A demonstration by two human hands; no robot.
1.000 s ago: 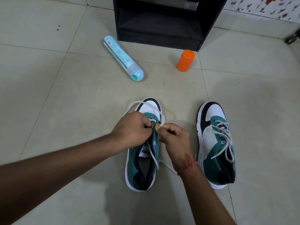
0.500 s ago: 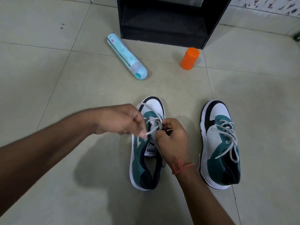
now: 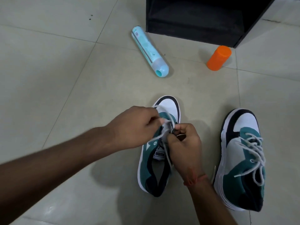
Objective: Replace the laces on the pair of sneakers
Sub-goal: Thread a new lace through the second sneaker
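Note:
Two teal, white and black sneakers stand on the tiled floor. The left sneaker [image 3: 155, 166] sits in the middle with a white lace [image 3: 168, 122] threaded only near its toe. My left hand [image 3: 138, 125] pinches a strand of that lace above the eyelets. My right hand [image 3: 185, 143] pinches the lace and the eyelet edge on the shoe's right side. The right sneaker [image 3: 241, 158] stands apart at the right, fully laced with a grey-white lace [image 3: 253, 153].
A light blue cylindrical bottle [image 3: 149, 51] lies on its side on the floor beyond the shoes. An orange container [image 3: 218, 58] stands to its right. A black open cabinet [image 3: 201, 18] stands at the top of the view.
My left hand drew back to the left and up with a lace strand, then closed in on the eyelets again. My right hand stayed at the shoe's right eyelets.

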